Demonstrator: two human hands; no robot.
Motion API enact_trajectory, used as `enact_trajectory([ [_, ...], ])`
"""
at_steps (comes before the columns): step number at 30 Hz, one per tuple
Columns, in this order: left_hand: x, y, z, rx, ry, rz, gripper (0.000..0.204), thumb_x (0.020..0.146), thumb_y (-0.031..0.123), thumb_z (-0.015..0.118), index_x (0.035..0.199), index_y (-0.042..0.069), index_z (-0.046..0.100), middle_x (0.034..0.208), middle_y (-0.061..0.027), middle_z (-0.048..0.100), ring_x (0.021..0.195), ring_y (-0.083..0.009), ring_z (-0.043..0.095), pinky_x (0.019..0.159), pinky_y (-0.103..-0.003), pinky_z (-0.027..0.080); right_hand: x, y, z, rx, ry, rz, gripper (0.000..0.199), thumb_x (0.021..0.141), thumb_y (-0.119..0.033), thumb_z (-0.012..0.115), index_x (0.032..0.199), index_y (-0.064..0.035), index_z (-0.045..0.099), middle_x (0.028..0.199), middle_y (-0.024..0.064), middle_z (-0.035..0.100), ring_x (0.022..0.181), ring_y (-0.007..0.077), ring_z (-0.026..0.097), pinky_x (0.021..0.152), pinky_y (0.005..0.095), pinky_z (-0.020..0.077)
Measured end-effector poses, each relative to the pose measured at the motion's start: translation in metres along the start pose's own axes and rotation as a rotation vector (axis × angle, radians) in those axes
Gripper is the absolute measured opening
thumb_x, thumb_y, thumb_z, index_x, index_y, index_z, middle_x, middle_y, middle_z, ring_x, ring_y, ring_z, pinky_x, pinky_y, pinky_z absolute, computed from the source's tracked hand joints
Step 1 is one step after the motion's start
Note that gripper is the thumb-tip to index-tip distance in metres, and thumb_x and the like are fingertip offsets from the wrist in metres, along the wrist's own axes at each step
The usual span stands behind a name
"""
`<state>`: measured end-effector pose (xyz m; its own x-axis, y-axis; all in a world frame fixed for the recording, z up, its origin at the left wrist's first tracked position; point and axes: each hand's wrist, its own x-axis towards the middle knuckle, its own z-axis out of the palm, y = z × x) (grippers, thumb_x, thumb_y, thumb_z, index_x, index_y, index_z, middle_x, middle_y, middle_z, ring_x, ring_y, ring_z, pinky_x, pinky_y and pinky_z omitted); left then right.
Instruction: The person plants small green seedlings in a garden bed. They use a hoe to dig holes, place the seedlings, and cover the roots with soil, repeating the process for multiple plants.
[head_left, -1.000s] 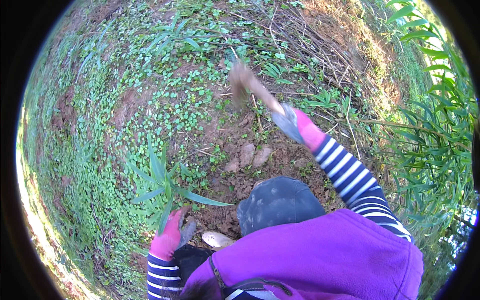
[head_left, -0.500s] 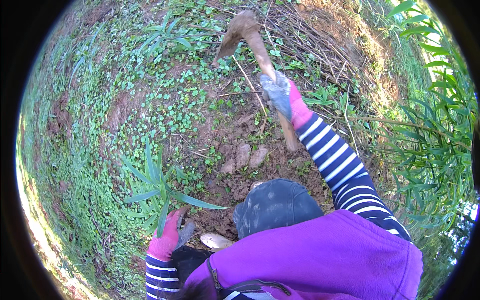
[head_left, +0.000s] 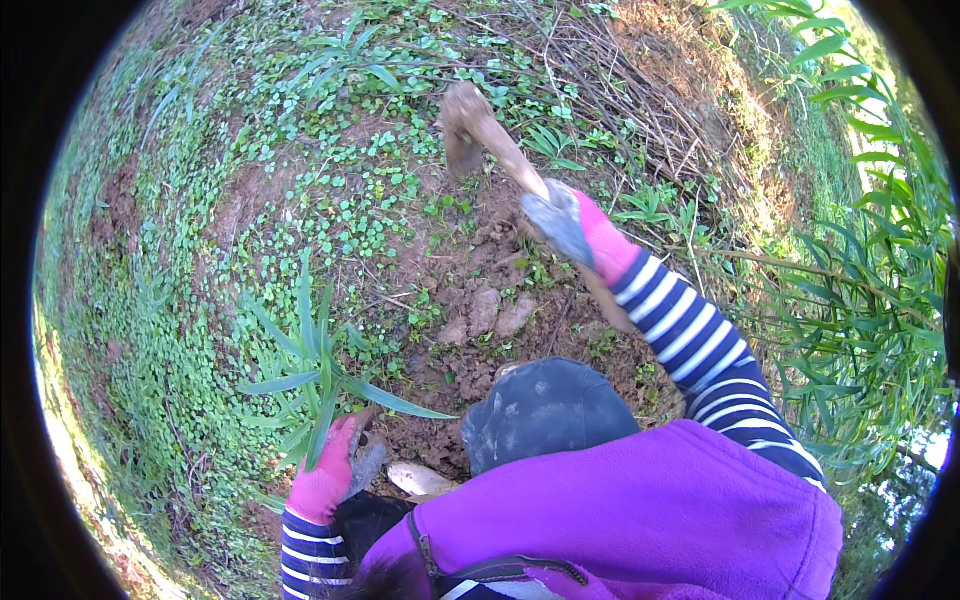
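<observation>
My right hand (head_left: 572, 228), in a pink and grey glove, is closed round the wooden handle of a short hoe (head_left: 505, 152). The hoe's soil-caked head is low over the ground, its blade blurred and pointing down, ahead of the dug soil. At the lower left, my left hand (head_left: 328, 470), gloved alike, is curled at the base of a long-leaved green plant (head_left: 325, 375) and seems to grip it. Leaves hang over that hand and hide part of the fingers. Loose brown soil (head_left: 450, 375) with several clods lies between my hands.
My dark, muddy knee (head_left: 550, 410) juts into the dug patch, with a pale shoe tip (head_left: 420, 478) beside it. Low green ground cover (head_left: 220, 290) spreads to the left. Dry sticks (head_left: 640, 90) lie at the far right, and tall leafy stalks (head_left: 860, 270) line the right side.
The hoe has swung down and nearer, its head dropping from above the twigs toward the soil. My right hand came down with it. My left hand and the plant shifted only slightly.
</observation>
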<state>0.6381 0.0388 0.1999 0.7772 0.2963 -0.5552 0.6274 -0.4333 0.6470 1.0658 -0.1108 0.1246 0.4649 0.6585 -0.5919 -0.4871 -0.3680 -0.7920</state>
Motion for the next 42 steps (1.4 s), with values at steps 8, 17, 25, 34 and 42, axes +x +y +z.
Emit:
enact_trajectory([
  [8, -0.010, -0.024, 0.012, 0.057, 0.073, -0.017, 0.041, 0.085, 0.020, 0.069, 0.124, 0.008, 0.062, 0.116, -0.0176, 0.066, 0.105, -0.0348, 0.064, 0.090, -0.040, 0.050, -0.102, 0.042, -0.008, 0.136, 0.056, 0.267, 0.019, 0.097, -0.028, 0.061, 0.100, -0.0096, 0.065, 0.078, -0.0017, 0.062, 0.064, 0.0101, 0.058, 0.054, 0.0300, 0.0441],
  [17, 0.007, -0.009, 0.002, -0.010, -0.010, 0.035, 0.045, 0.085, 0.018, 0.070, 0.128, 0.008, 0.057, 0.117, -0.0181, 0.065, 0.106, -0.0361, 0.063, 0.091, -0.042, 0.050, -0.088, -0.023, -0.055, -0.199, 0.335, 0.033, 0.018, 0.097, -0.028, 0.061, 0.094, -0.0110, 0.055, 0.066, -0.0034, 0.054, 0.047, 0.0069, 0.047, 0.039, 0.0234, 0.0390],
  [25, 0.002, -0.011, 0.001, -0.001, -0.013, 0.006, 0.042, 0.088, 0.019, 0.068, 0.127, 0.009, 0.059, 0.115, -0.0171, 0.066, 0.102, -0.0341, 0.065, 0.088, -0.041, 0.052, -0.018, -0.005, -0.132, -0.227, 0.676, 0.111, 0.026, 0.098, -0.033, 0.056, 0.101, -0.0079, 0.057, 0.066, -0.0003, 0.051, 0.045, 0.0122, 0.047, 0.040, 0.0295, 0.0424],
  [34, 0.001, 0.002, -0.001, -0.006, -0.014, 0.007, 0.043, 0.086, 0.014, 0.068, 0.128, 0.009, 0.058, 0.117, -0.0179, 0.064, 0.107, -0.0354, 0.062, 0.092, -0.042, 0.049, -0.122, 0.006, -0.144, -0.334, 0.339, 0.274, 0.026, 0.093, -0.035, 0.062, 0.090, -0.0089, 0.056, 0.058, 0.0014, 0.054, 0.037, 0.0119, 0.046, 0.034, 0.0268, 0.0383],
  [42, 0.008, 0.000, -0.005, 0.039, -0.030, -0.034, 0.039, 0.087, 0.014, 0.067, 0.125, 0.005, 0.060, 0.112, -0.0206, 0.066, 0.105, -0.0364, 0.063, 0.091, -0.042, 0.049, -0.084, 0.023, -0.119, -0.326, 0.446, 0.296, 0.025, 0.098, -0.033, 0.057, 0.099, -0.0089, 0.057, 0.065, -0.0003, 0.056, 0.045, 0.0103, 0.051, 0.039, 0.0261, 0.0446],
])
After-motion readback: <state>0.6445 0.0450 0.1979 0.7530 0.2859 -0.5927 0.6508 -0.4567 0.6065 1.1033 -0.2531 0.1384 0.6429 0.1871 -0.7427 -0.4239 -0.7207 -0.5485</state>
